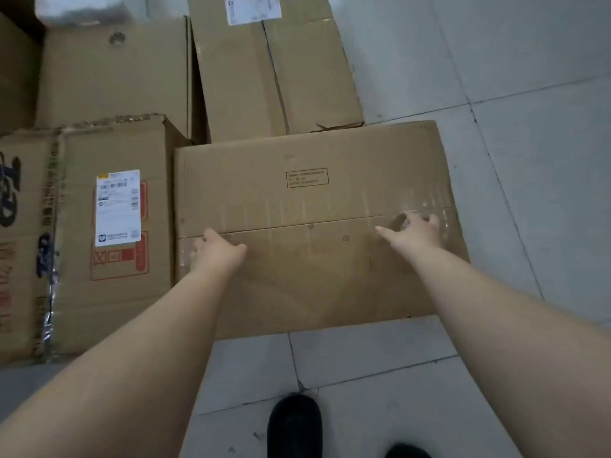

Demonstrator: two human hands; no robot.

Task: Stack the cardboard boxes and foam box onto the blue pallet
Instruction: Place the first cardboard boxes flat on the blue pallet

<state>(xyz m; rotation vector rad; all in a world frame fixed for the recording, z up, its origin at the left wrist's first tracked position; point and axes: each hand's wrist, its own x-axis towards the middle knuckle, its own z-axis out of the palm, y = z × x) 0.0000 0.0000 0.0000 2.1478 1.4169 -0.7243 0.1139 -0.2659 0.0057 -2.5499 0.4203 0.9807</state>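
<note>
Reaching down, left hand [215,251] and right hand [413,231] lie flat-fingered on the big taped cardboard box [307,200] on the tile floor [529,94], gripping nothing. Glossy tape could let palms slip; pallet not visible.

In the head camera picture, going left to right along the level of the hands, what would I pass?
Labelled cardboard box → left hand → big plain cardboard box → right hand → tiled floor.
</note>
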